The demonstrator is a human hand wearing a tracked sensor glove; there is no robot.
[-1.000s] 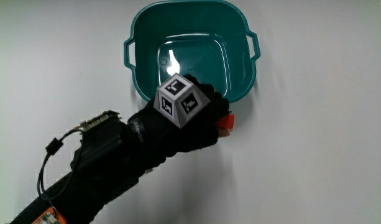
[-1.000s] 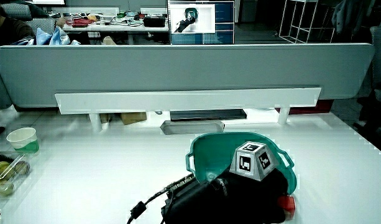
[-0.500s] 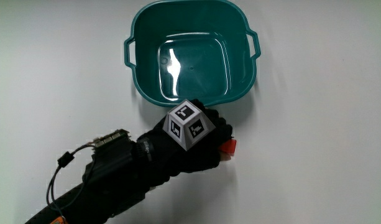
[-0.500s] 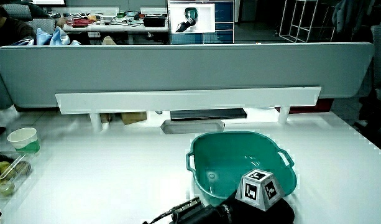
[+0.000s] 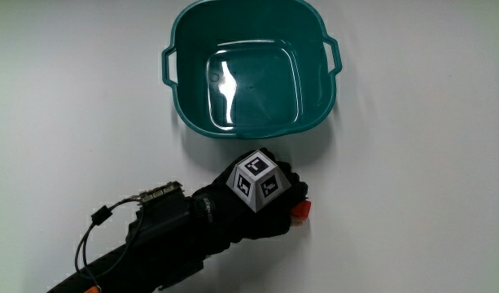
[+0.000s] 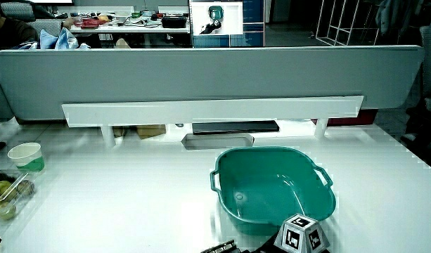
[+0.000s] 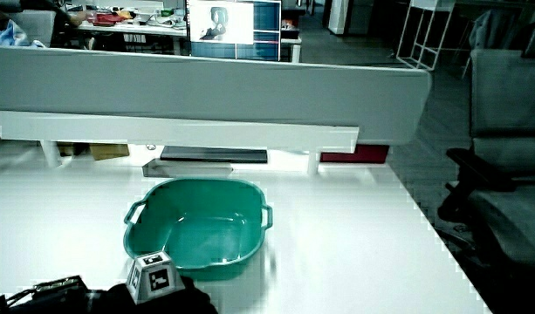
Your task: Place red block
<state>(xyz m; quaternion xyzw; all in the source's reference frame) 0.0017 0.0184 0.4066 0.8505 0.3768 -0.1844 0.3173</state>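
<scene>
— So where is the red block point(image 5: 301, 211)?

— Clasped at the fingertips of the hand point(image 5: 257, 203), low over the table point(image 5: 412, 203), nearer the person than the teal basin point(image 5: 330, 98) and outside it.

— Which step, then?

— Setting it down, I judge. Next it needs lowering flat onto the table, then the fingers easing off.

No legible words, brand names or numbers found, only black-and-white coded square markings on the faces of the patterned cube point(image 5: 259, 181) on the back of the hand point(image 5: 261, 212), nearer to the person than the teal basin point(image 5: 251, 124), not readable as text
</scene>
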